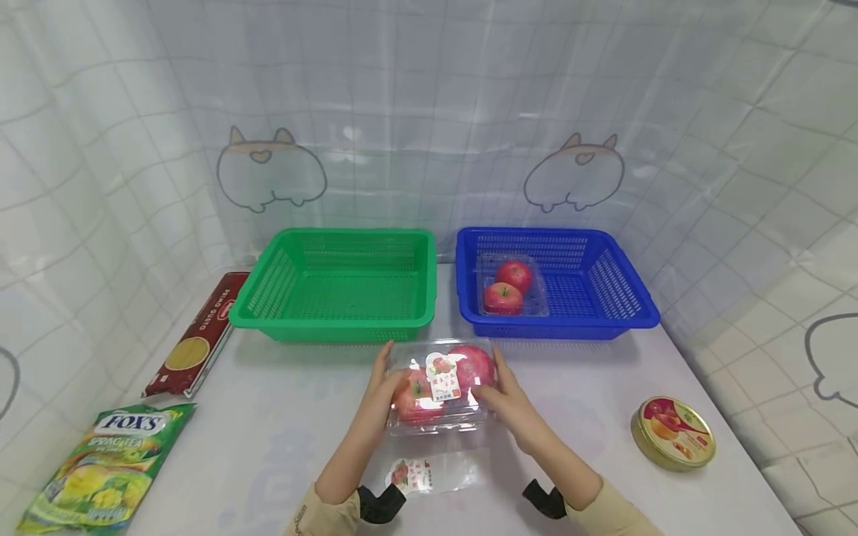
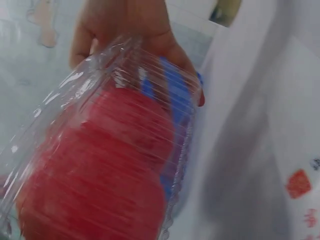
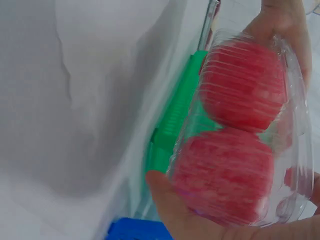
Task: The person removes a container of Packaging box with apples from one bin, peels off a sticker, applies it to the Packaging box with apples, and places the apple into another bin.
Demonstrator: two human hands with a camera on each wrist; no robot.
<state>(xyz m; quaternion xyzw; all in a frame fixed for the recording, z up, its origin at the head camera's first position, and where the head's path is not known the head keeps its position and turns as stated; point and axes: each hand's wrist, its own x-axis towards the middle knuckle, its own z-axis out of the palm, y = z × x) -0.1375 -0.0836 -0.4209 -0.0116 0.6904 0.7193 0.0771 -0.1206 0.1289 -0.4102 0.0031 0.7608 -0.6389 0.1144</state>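
Note:
A clear plastic clamshell box of apples is held up over the table, just in front of the two baskets. My left hand grips its left end and my right hand its right end, thumbs over the lid. Two red apples show through the plastic, and a white printed label sits on the lid. In the right wrist view the ribbed side of the box is tilted, with right-hand fingers along its lower end. Below the box lies a label strip with one apple sticker on it.
A green basket stands at the back left. The blue basket beside it holds another box of apples. Along the left lie a red pasta pack and a green FOX'S candy bag; a round gold tin sits at right.

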